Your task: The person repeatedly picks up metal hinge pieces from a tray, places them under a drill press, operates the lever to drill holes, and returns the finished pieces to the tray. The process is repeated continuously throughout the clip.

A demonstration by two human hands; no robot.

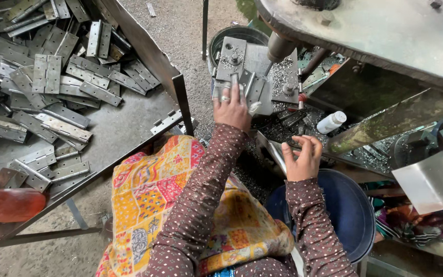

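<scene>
Your left hand (pixel 232 109) lies spread, fingers pressing a flat grey metal hinge (pixel 247 88) onto the grey steel press bed (pixel 234 54), near its front edge. Your right hand (pixel 302 158) hovers loosely curled and empty above the dark blue plastic tub (pixel 352 215). A heap of grey metal hinges (pixel 52 77) covers the steel table's (pixel 124 128) far left corner.

Gritty concrete floor (pixel 180 25) — daylight
</scene>
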